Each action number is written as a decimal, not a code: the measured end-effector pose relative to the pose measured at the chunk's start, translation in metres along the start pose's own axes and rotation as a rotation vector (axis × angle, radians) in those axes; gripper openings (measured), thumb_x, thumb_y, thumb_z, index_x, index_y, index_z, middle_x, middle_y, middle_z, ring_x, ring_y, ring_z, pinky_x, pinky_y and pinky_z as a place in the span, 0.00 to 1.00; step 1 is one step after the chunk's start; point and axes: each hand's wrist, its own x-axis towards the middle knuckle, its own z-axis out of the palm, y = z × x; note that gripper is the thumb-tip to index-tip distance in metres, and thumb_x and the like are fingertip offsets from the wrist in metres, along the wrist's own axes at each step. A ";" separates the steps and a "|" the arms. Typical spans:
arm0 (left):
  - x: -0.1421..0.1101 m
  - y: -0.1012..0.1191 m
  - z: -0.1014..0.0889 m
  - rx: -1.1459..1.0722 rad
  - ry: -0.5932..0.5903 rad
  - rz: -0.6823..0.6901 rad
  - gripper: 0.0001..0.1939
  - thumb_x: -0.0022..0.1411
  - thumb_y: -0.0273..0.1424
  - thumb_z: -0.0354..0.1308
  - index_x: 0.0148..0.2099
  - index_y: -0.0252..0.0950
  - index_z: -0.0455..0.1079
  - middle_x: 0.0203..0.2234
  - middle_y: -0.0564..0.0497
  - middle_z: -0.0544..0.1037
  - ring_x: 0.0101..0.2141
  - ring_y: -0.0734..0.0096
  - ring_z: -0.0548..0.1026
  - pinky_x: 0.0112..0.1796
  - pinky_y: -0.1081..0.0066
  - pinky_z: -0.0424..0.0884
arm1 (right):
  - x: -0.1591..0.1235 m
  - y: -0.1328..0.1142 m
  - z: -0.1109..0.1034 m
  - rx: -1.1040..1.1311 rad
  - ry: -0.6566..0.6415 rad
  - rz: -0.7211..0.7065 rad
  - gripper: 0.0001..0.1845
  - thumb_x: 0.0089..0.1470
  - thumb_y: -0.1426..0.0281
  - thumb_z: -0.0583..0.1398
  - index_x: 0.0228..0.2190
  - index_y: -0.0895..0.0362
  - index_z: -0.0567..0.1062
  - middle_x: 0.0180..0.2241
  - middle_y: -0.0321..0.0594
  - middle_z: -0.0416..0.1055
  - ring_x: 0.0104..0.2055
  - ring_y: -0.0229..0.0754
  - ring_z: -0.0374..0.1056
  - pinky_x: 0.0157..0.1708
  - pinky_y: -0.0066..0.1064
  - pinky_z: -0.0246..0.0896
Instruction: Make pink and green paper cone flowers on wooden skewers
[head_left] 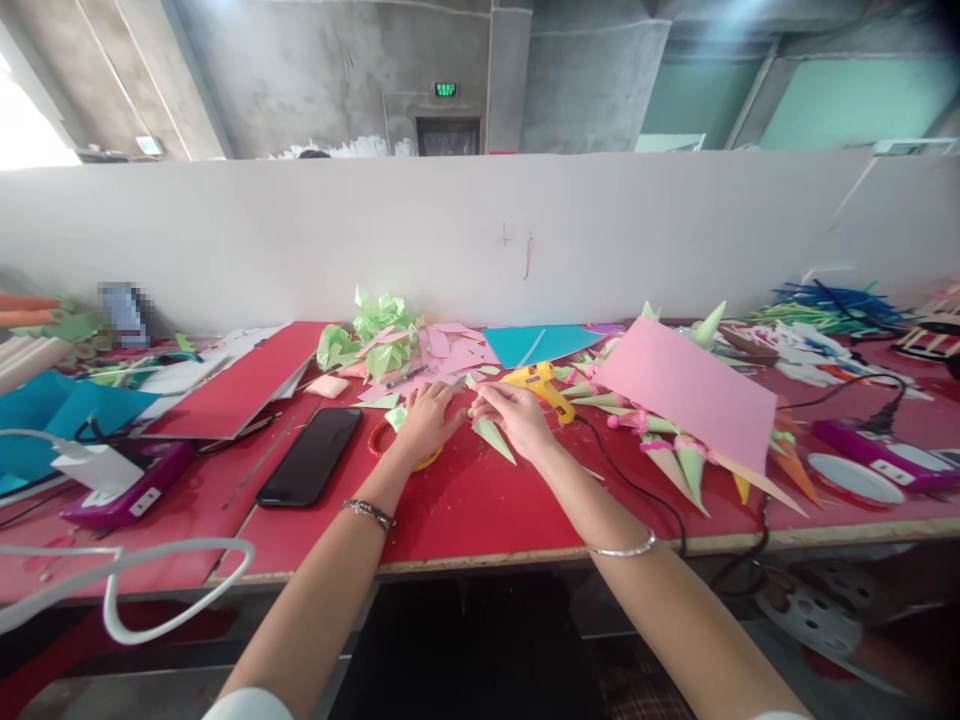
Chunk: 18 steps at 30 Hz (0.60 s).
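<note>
My right hand [516, 415] is closed in a pinch at the top of a pale green paper cone [493, 440], whose point hangs down toward the red table. Beside it, my left hand [431, 420] rests low among paper scraps, its fingers stretched forward and a little apart; what lies under the fingertips is hidden. Partly under that wrist is a red and yellow ring-shaped thing [379, 438], its kind unclear. A yellow glue gun [541, 385] lies just past my right hand. To the left is a black phone [310, 457].
Crumpled green paper [381, 318] and pink scraps lie at the back. On the right, a pink sheet [690, 390] covers part of several paper cones [691, 465]. Purple power strips [142, 487] stand at both sides. A red board [240, 385] lies left; a partition [420, 240] rises behind.
</note>
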 end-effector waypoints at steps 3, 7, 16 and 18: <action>0.000 0.000 0.001 -0.006 0.001 0.003 0.13 0.57 0.35 0.49 0.45 0.39 0.64 0.39 0.49 0.69 0.41 0.61 0.63 0.40 0.60 0.58 | 0.000 0.001 -0.001 -0.040 0.032 -0.023 0.15 0.40 0.59 0.62 0.22 0.57 0.66 0.16 0.31 0.68 0.16 0.31 0.64 0.15 0.21 0.55; 0.001 0.001 0.000 -0.001 0.007 0.005 0.12 0.57 0.35 0.49 0.43 0.38 0.65 0.38 0.49 0.70 0.41 0.61 0.63 0.40 0.61 0.58 | -0.001 0.000 0.001 -0.015 0.021 -0.038 0.16 0.38 0.61 0.64 0.25 0.56 0.64 0.20 0.31 0.71 0.21 0.33 0.68 0.21 0.22 0.61; 0.001 0.002 -0.002 -0.019 0.010 -0.004 0.12 0.57 0.35 0.49 0.43 0.39 0.66 0.38 0.49 0.70 0.40 0.61 0.63 0.40 0.61 0.58 | 0.000 0.002 -0.001 -0.156 0.010 -0.086 0.15 0.42 0.57 0.60 0.19 0.57 0.69 0.12 0.29 0.62 0.13 0.30 0.57 0.16 0.23 0.56; 0.001 0.001 -0.002 -0.018 0.019 -0.003 0.12 0.57 0.35 0.49 0.43 0.39 0.66 0.37 0.49 0.70 0.40 0.61 0.63 0.40 0.61 0.58 | 0.000 0.002 -0.001 -0.145 0.025 -0.092 0.13 0.38 0.60 0.63 0.24 0.57 0.71 0.16 0.30 0.66 0.18 0.31 0.62 0.21 0.24 0.60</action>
